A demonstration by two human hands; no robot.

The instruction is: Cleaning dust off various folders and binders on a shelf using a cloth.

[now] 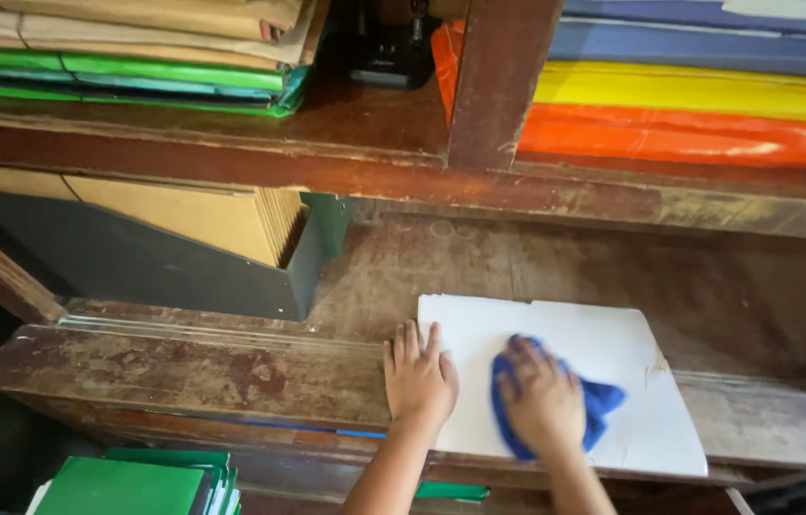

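- Head view: left hand (419,379) lies flat, fingers together, on the white sheet's (603,353) left edge, on the worn shelf (231,372).
- Right hand (541,401) presses a blue cloth (603,405) onto the sheet, fingers slightly spread.
- A grey file box (136,262) stands left; nothing blocks the hands.

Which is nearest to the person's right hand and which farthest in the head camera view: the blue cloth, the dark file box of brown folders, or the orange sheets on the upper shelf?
1. Blue cloth, directly under the right hand, on the white board.
2. Dark file box, up and left on the same shelf.
3. Orange sheets, upper shelf, far right.
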